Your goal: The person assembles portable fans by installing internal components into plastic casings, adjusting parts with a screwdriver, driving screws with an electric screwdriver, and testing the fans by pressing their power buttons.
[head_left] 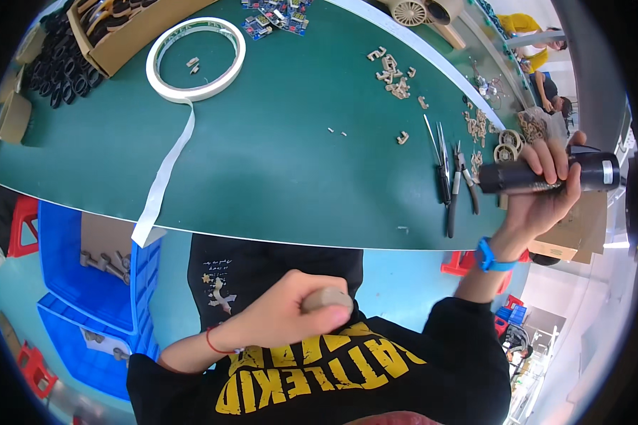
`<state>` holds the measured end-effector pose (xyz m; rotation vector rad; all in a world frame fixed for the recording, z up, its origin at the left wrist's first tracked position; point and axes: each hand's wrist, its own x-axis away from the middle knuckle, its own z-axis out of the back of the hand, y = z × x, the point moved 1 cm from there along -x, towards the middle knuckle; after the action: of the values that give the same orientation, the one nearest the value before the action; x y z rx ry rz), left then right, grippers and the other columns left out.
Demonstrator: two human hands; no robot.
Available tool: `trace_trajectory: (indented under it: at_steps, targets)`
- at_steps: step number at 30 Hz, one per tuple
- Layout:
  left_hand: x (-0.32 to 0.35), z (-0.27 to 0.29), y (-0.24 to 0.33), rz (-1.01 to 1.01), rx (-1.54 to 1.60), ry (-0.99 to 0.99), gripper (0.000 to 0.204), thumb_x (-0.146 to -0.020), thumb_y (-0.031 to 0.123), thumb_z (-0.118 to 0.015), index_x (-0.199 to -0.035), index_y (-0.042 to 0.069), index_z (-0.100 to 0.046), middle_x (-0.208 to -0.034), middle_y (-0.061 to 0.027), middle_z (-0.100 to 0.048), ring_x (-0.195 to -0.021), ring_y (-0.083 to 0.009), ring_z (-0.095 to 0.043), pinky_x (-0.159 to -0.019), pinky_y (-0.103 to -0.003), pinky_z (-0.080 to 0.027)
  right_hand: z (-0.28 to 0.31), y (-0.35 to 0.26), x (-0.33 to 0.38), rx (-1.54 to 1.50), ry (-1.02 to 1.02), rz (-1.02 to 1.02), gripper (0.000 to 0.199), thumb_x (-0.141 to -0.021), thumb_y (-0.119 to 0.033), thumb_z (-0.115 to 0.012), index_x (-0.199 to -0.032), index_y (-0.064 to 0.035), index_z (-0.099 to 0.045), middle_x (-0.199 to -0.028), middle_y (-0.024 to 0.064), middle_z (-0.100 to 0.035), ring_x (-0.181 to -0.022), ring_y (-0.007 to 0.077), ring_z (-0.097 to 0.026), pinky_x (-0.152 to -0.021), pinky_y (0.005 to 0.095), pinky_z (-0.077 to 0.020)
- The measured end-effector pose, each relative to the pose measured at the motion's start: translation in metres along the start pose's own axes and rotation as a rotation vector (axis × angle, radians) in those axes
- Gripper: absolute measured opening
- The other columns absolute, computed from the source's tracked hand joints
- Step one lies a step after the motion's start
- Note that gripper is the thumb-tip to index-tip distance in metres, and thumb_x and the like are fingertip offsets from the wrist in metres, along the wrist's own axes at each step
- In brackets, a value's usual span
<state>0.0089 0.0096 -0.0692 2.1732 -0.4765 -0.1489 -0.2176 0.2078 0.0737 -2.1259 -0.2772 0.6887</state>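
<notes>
My left hand (290,308) is closed around a greyish-beige part with a rounded end (326,299), held in front of my chest. Most of that part is hidden inside the fist. Out at the right, my right hand (546,188) grips a thick black cylindrical tool (507,177), raised over the right end of the table and lying roughly level. Its exact kind cannot be made out. Near its left end lie pliers (468,180), with tweezers (441,152) and a thin dark-handled tool (443,184) beside them.
The green table (298,156) bears a roll of white tape (234,64), its loose strip hanging over the near edge. Small beige parts (397,81), circuit boards (280,18), black loops (67,71) and a cardboard box (106,57) lie around. Blue bins (145,283) stand lower left.
</notes>
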Motion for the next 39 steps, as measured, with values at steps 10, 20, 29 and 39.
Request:
trace_trajectory:
  at_steps: [10, 20, 29, 39]
  targets:
    - [0.009, 0.008, -0.001, 0.018, -0.139, 0.137, 0.030, -0.087, 0.032, -0.071, -0.079, 0.005, -0.062, -0.064, -0.0029, -0.063, -0.055, -0.0103, -0.058, -0.054, -0.022, -0.043, -0.061, 0.124, -0.033, 0.010, -0.110, -0.091, 0.032, -0.090, -0.006, -0.055, -0.123, -0.0064, -0.052, -0.068, -0.0033, -0.038, -0.061, 0.0076, -0.039, -0.063, 0.0262, -0.0366]
    - [0.006, 0.001, 0.009, -0.178, -0.115, 0.244, 0.014, -0.080, 0.006, -0.076, -0.077, 0.005, -0.063, -0.065, 0.0014, -0.062, -0.057, -0.0053, -0.058, -0.053, -0.020, -0.041, -0.058, 0.101, -0.025, 0.036, -0.093, -0.001, 0.035, -0.087, -0.005, -0.056, -0.122, -0.0055, -0.052, -0.068, -0.0027, -0.039, -0.060, 0.0073, -0.040, -0.063, 0.0262, -0.0371]
    - [-0.017, -0.016, 0.035, -0.238, 0.004, 0.510, 0.040, -0.084, 0.000, -0.067, -0.123, -0.001, -0.059, -0.061, 0.0050, -0.055, -0.054, 0.0000, -0.048, -0.051, -0.017, -0.036, -0.075, 0.057, -0.001, -0.480, -0.164, -0.119, 0.030, -0.077, -0.003, -0.064, -0.102, -0.0068, -0.049, -0.057, -0.0003, -0.053, -0.048, 0.0103, -0.055, -0.050, 0.0238, -0.0508]
    - [-0.025, -0.030, 0.031, -0.317, -0.181, 0.550, 0.017, -0.076, -0.002, -0.074, -0.093, -0.001, -0.073, -0.073, -0.0035, -0.069, -0.061, -0.0053, -0.058, -0.057, -0.019, -0.043, -0.054, 0.045, 0.013, -0.542, -0.191, -0.150, 0.037, -0.072, -0.009, -0.069, -0.103, -0.0083, -0.048, -0.060, 0.0043, -0.057, -0.048, 0.0164, -0.060, -0.051, 0.0290, -0.0565]
